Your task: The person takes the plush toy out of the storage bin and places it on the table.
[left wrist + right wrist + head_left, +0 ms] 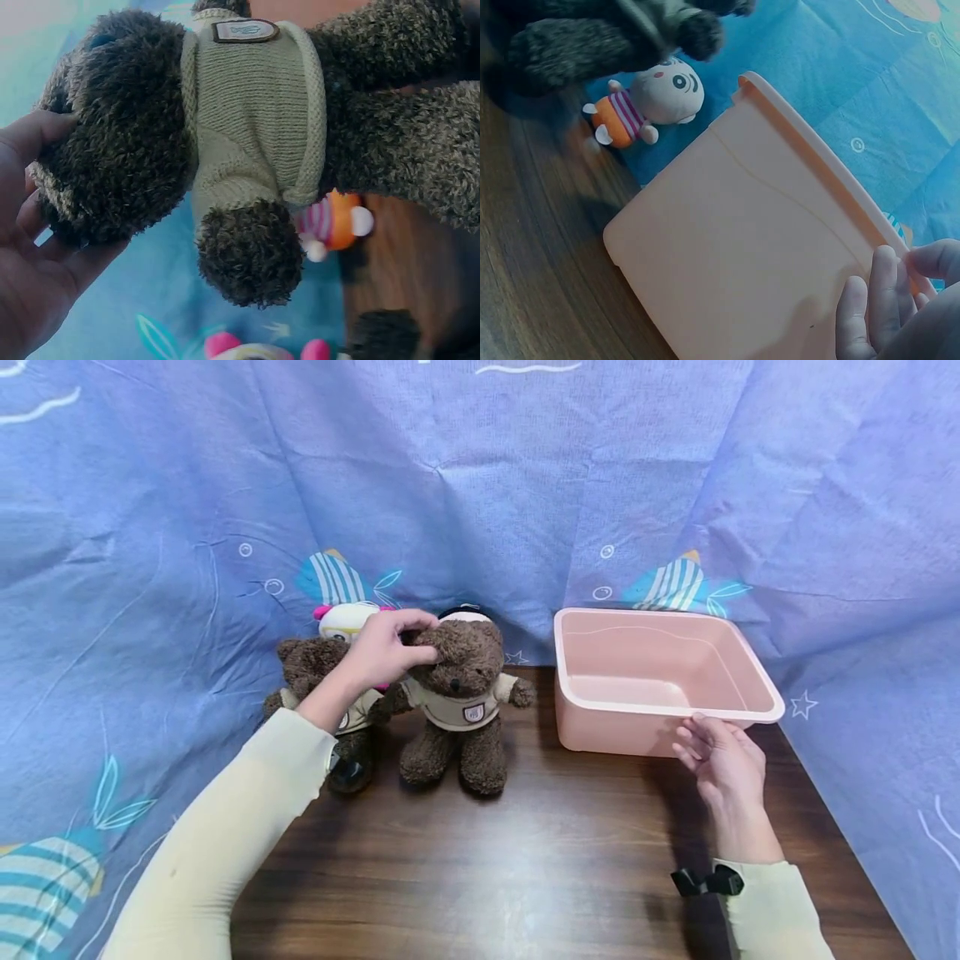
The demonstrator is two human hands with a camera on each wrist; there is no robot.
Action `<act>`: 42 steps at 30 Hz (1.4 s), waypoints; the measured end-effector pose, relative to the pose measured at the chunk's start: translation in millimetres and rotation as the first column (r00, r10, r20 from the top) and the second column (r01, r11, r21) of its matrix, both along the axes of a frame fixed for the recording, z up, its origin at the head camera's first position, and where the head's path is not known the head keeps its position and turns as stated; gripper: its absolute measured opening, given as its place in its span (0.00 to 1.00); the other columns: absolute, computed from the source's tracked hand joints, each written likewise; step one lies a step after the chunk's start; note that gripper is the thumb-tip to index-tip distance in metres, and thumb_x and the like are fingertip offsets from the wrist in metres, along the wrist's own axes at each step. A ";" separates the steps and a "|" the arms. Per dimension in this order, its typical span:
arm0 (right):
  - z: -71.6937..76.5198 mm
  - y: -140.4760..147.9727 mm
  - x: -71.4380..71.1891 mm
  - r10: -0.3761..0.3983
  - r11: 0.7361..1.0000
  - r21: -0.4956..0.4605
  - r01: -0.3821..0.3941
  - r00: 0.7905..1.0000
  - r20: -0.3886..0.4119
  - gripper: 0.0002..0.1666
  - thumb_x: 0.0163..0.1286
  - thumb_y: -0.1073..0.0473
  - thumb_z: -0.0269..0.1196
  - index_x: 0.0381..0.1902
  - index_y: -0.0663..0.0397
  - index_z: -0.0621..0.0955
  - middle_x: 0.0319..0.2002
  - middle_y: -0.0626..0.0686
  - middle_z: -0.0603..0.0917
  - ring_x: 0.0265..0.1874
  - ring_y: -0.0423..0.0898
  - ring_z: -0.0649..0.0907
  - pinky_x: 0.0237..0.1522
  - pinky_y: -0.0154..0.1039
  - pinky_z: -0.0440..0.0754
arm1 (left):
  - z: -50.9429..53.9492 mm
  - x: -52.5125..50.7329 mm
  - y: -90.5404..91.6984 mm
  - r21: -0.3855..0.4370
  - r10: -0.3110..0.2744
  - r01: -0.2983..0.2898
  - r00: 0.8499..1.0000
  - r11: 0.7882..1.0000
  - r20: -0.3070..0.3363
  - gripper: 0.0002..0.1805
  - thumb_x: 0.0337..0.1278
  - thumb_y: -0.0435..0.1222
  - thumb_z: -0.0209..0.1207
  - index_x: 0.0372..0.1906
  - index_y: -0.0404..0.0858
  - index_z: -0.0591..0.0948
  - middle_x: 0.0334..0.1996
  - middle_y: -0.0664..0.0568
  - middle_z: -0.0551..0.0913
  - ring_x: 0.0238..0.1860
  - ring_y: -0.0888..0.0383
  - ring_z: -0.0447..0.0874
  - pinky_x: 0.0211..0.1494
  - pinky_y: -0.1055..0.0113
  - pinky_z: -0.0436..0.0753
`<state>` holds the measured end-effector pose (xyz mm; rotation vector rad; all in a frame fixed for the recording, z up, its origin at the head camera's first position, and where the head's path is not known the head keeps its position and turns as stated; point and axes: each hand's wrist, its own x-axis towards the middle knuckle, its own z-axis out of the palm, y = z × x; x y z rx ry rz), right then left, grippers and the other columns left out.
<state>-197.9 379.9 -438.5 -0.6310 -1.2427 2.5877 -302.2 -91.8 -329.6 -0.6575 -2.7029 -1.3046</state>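
My left hand (pixel 378 650) grips the head of a brown teddy bear (pixel 456 710) in a cream knit sweater, which is upright on the table. In the left wrist view, the thumb and fingers of that hand (pixel 37 262) spread around the head of the bear (pixel 251 124). At the right, my right hand (pixel 726 766) holds the front rim of a pink plastic bin (pixel 611 731). From the right wrist view, its thumb is at the rim and its fingers lie against the outer wall of the bin (pixel 727 240).
A second brown bear (pixel 309 662) is partly covered by my left forearm, with a white-headed pink-eared toy (pixel 347 617) behind it. A small doll in orange shorts (pixel 622 116) sits between the held bear and the bin. A blue cloth (pixel 510 510) backs the wooden table (pixel 570 852).
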 end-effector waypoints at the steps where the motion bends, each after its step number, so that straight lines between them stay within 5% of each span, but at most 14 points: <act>1: -0.2 0.0 0.3 0.000 1.000 0.002 0.000 1.000 -0.001 0.04 0.70 0.69 0.65 0.36 0.56 0.85 0.29 0.54 0.91 0.24 0.47 0.90 0.23 0.43 0.88 | -4.8 0.1 -1.4 -0.011 -0.006 0.006 1.000 1.000 -0.001 0.24 0.52 0.34 0.70 0.58 0.39 0.85 0.59 0.46 0.85 0.64 0.48 0.80 0.71 0.52 0.74; 10: -1.4 0.5 1.2 0.007 1.000 0.002 -0.007 1.000 -0.013 0.04 0.70 0.69 0.65 0.36 0.56 0.86 0.28 0.54 0.91 0.24 0.46 0.90 0.23 0.43 0.88 | -33.6 7.6 -4.9 -0.111 -0.034 0.031 0.999 0.993 -0.022 0.25 0.51 0.35 0.70 0.58 0.41 0.85 0.58 0.46 0.86 0.62 0.47 0.81 0.69 0.50 0.76; 15: -1.0 -0.4 1.5 0.013 1.000 0.006 -0.013 1.000 -0.016 0.05 0.70 0.69 0.65 0.36 0.56 0.86 0.28 0.54 0.91 0.24 0.46 0.90 0.24 0.43 0.88 | -45.3 10.9 -0.6 -0.225 -0.065 0.056 0.997 0.973 -0.032 0.28 0.51 0.35 0.70 0.62 0.46 0.84 0.60 0.47 0.85 0.46 0.49 0.83 0.60 0.52 0.78; 17: -0.7 -0.6 1.5 0.011 1.000 0.007 -0.011 1.000 -0.016 0.04 0.70 0.69 0.65 0.36 0.57 0.85 0.29 0.54 0.91 0.24 0.46 0.91 0.23 0.42 0.88 | -49.8 11.1 2.0 -0.272 -0.093 0.082 0.995 0.959 -0.027 0.29 0.51 0.34 0.70 0.63 0.46 0.84 0.61 0.48 0.85 0.47 0.49 0.83 0.61 0.52 0.78; 22: -0.9 -1.2 1.0 0.007 1.000 0.014 -0.007 1.000 -0.013 0.04 0.70 0.69 0.66 0.36 0.56 0.85 0.28 0.54 0.91 0.24 0.46 0.90 0.23 0.42 0.88 | -59.9 12.4 5.9 -0.367 -0.153 0.129 0.988 0.921 -0.037 0.31 0.51 0.35 0.73 0.64 0.44 0.82 0.66 0.46 0.80 0.70 0.48 0.75 0.71 0.51 0.75; 31: -0.9 2.8 1.3 0.003 1.000 0.013 -0.003 1.000 -0.009 0.04 0.70 0.68 0.66 0.36 0.56 0.86 0.29 0.54 0.91 0.24 0.47 0.90 0.24 0.43 0.88 | -78.8 17.1 14.3 -0.465 -0.217 0.149 0.971 0.872 -0.097 0.33 0.53 0.38 0.72 0.67 0.40 0.80 0.67 0.45 0.79 0.70 0.46 0.76 0.73 0.51 0.73; 34: -0.4 2.9 1.9 0.005 1.000 0.020 -0.005 1.000 -0.006 0.04 0.70 0.68 0.66 0.36 0.56 0.86 0.28 0.54 0.91 0.24 0.46 0.90 0.24 0.43 0.89 | -78.3 17.6 12.7 -0.453 -0.199 0.134 0.975 0.881 -0.100 0.36 0.55 0.41 0.71 0.70 0.40 0.77 0.71 0.43 0.75 0.72 0.45 0.72 0.75 0.50 0.70; 39: -0.3 1.9 1.6 0.007 0.999 0.041 -0.007 1.000 -0.003 0.03 0.70 0.68 0.66 0.35 0.57 0.85 0.29 0.54 0.92 0.25 0.46 0.91 0.24 0.43 0.89 | -72.0 12.6 0.6 -0.356 -0.119 0.081 0.989 0.931 -0.084 0.36 0.57 0.40 0.71 0.71 0.40 0.76 0.70 0.43 0.76 0.72 0.44 0.73 0.75 0.49 0.70; 42: -1.6 2.0 2.3 0.024 0.998 0.055 -0.024 1.000 0.007 0.03 0.69 0.67 0.68 0.34 0.56 0.85 0.29 0.54 0.92 0.25 0.46 0.91 0.25 0.43 0.89 | -68.3 9.7 -5.6 -0.338 -0.098 0.076 0.994 0.938 -0.049 0.35 0.58 0.41 0.71 0.71 0.40 0.76 0.69 0.43 0.77 0.70 0.45 0.74 0.74 0.48 0.71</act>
